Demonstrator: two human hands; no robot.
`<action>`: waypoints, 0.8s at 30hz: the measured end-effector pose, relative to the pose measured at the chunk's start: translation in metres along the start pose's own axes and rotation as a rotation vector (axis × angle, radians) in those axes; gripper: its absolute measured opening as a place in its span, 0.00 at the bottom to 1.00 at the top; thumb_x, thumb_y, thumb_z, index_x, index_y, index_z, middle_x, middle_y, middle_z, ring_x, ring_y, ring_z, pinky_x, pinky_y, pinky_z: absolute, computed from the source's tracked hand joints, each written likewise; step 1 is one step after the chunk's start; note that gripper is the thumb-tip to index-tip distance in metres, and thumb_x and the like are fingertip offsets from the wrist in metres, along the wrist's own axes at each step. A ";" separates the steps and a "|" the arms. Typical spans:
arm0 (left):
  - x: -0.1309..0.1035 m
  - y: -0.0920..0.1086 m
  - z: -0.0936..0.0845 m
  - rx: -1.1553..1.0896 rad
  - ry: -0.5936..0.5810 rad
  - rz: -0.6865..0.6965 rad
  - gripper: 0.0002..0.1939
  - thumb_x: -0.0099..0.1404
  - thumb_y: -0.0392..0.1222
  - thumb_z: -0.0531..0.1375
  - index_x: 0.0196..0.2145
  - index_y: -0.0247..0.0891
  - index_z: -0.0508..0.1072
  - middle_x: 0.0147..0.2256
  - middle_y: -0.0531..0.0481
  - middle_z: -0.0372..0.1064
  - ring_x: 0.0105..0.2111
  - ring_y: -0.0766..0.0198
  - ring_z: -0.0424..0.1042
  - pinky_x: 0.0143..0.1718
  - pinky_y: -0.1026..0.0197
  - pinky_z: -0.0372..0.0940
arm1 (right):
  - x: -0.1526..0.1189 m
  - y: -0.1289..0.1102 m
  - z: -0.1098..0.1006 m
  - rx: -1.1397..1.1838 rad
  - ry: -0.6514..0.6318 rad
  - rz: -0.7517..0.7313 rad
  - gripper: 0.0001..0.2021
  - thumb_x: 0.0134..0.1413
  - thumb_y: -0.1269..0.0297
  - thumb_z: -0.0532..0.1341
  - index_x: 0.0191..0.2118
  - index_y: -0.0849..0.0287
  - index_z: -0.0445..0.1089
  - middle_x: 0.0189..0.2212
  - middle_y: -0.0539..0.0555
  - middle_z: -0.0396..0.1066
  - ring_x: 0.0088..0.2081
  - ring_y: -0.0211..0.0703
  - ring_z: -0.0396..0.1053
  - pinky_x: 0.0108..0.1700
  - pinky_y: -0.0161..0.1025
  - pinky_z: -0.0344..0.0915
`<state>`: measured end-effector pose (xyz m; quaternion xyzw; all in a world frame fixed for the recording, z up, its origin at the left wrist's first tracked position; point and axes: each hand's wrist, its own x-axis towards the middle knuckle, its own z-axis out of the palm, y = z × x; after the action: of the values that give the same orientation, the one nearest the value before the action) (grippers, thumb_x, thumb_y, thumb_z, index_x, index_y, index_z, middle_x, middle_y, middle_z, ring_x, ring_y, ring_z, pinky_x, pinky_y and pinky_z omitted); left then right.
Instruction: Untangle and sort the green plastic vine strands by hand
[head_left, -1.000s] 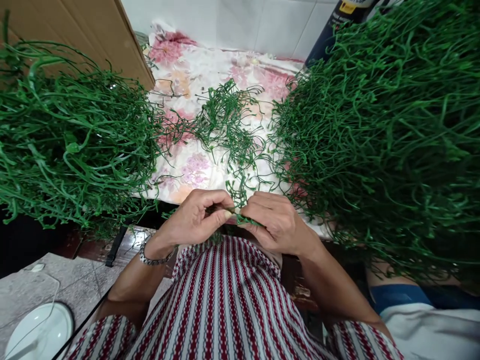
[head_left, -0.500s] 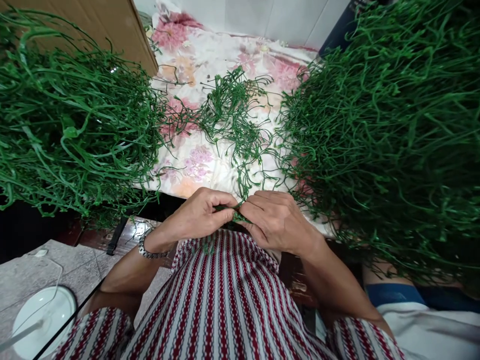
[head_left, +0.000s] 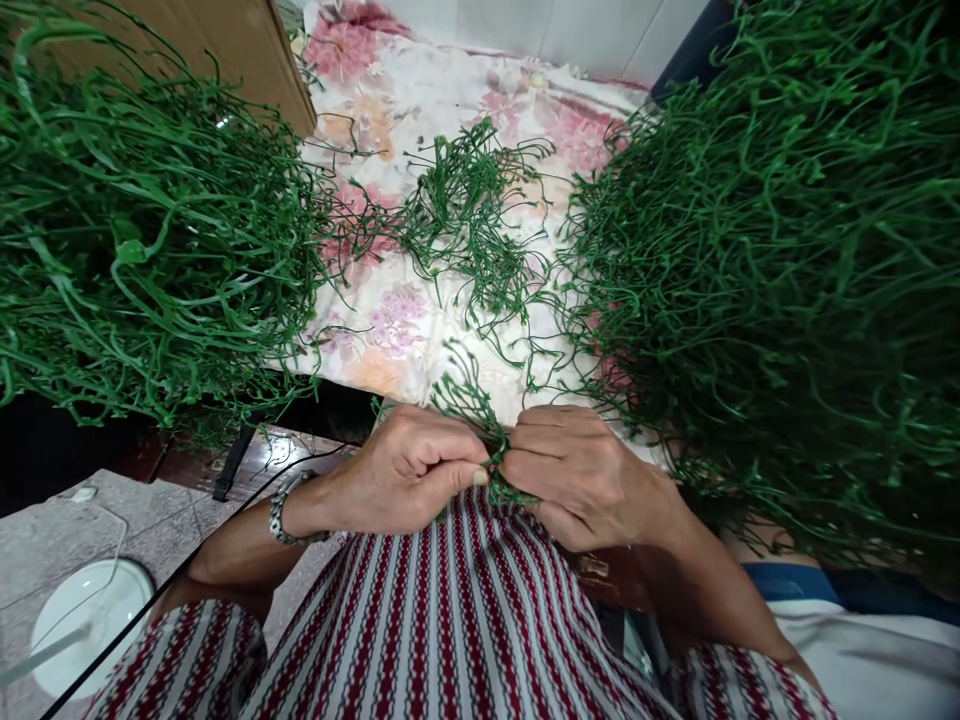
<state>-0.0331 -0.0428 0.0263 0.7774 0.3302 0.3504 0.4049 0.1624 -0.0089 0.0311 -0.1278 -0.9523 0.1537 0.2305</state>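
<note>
My left hand [head_left: 424, 472] and my right hand [head_left: 589, 468] are close together in front of my body. Between them they grip a sprig of thin green branched stems [head_left: 471, 395], seemingly artificial. The left thumb and fingers pinch it from one side, while the curled right fingers hold it from the other. Its branching tips fan out above the fingers; part of it is covered by both hands. Just beyond lies a loose heap of similar green stems [head_left: 469, 215] on a white floral cloth [head_left: 375, 320].
Large piles of green stems rise at the left [head_left: 172, 260] and right [head_left: 772, 290]. A cardboard box [head_left: 217, 60] stands behind the left pile. A round white base [head_left: 94, 625] with a pole and cord rests on the floor. Another person's leg [head_left: 795, 585] shows at right.
Both hands have moved slightly down toward my body. The branching tips of the held sprig now stand up above the fingers, where they were mostly hidden before.
</note>
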 end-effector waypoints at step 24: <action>-0.006 0.001 0.004 -0.044 0.064 -0.020 0.09 0.61 0.33 0.57 0.23 0.29 0.70 0.17 0.51 0.64 0.18 0.73 0.59 0.20 0.69 0.54 | -0.011 0.005 0.012 0.221 0.077 0.019 0.13 0.56 0.72 0.47 0.23 0.60 0.62 0.16 0.49 0.56 0.21 0.36 0.53 0.27 0.36 0.54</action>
<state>-0.0329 -0.0492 0.0235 0.7534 0.3427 0.3782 0.4146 0.1669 -0.0107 0.0154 -0.1162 -0.9188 0.2550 0.2780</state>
